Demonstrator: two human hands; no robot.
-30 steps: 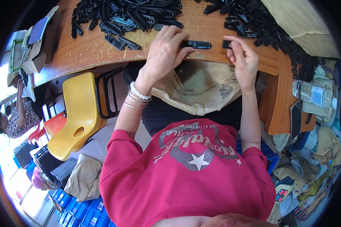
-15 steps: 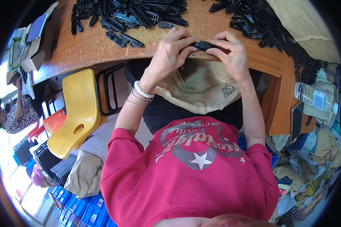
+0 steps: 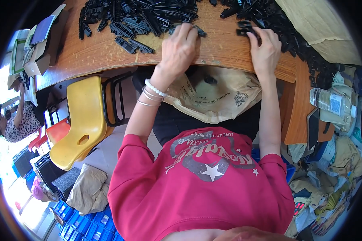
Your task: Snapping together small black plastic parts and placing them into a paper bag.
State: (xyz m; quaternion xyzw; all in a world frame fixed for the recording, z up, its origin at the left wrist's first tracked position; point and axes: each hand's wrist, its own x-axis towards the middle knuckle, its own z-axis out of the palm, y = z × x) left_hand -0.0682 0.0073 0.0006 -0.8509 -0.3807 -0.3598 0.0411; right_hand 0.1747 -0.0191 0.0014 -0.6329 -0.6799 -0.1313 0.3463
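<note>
My left hand (image 3: 179,49) is closed at the near edge of a pile of long black plastic parts (image 3: 149,18). One black part (image 3: 200,31) sticks out past its fingers; the fingertips themselves are hidden. At the second heap of smaller black plastic parts (image 3: 265,16), my right hand (image 3: 266,50) pinches a small black clip-like part (image 3: 244,29) between thumb and fingers, slightly blurred. Below the table edge, an open brown paper bag (image 3: 213,112) rests at my lap. Inside it a small dark piece (image 3: 210,80) shows.
The wooden table (image 3: 221,54) curves in front of me. A large paper sack (image 3: 321,30) stands at the far right, with a water bottle (image 3: 332,101) and phone (image 3: 313,128) nearer. To the left are a yellow chair (image 3: 82,116), a cardboard box (image 3: 44,58) and another person (image 3: 22,120).
My hands have parted from the black piece they held together above the bag. The left went to the left pile, the right to the right heap. A dark piece now shows in the bag.
</note>
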